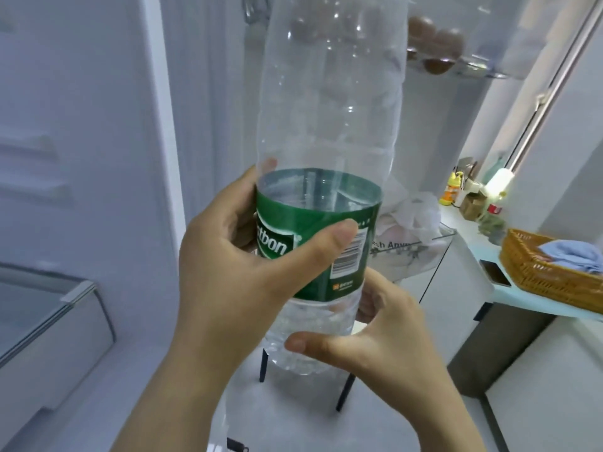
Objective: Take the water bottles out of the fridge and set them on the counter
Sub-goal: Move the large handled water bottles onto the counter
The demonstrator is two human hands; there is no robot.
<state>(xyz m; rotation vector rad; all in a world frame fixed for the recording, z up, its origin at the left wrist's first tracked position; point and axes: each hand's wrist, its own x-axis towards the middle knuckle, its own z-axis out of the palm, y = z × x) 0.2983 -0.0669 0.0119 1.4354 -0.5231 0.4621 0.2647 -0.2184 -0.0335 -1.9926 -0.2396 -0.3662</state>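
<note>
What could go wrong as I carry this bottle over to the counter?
The water bottle rises close to the eggs on the fridge door shelf; swinging it right could knock them.
The counter already holds a phone and a wicker basket near its edge, so the landing spot looks tight; the phone may get bumped.

Home kitchen — fridge (81,158), eggs (450,40), counter (522,300).

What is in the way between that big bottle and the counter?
Nothing visible blocks the path from the water bottle to the counter. A wicker basket and a phone occupy the counter's near end.
</note>
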